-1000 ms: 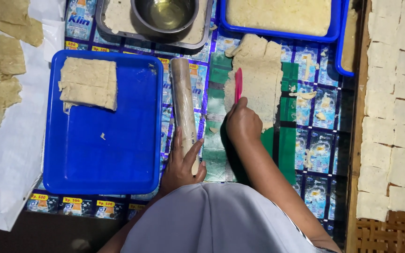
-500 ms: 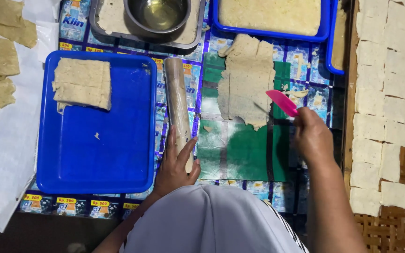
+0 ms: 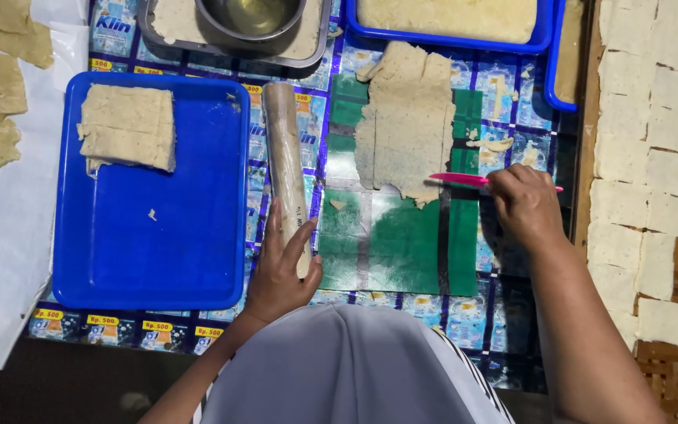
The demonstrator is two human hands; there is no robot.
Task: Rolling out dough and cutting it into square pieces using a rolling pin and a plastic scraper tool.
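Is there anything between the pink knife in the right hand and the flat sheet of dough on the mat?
Nothing visible. The right hand holds the pink knife with its blade already lying across the dough sheet's lower edge.

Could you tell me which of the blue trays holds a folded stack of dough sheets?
The large blue tray at the left, beside the rolling pin; its stack sits in one corner, while the trays along the top are filled edge to edge.

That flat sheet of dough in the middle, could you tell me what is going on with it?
A person works over a rolled-out dough sheet on a mat. The right hand holds a pink knife with its blade laid across the sheet's lower edge. The left hand rests on a rolling pin beside the sheet. A blue tray on the left holds a stack of cut dough.
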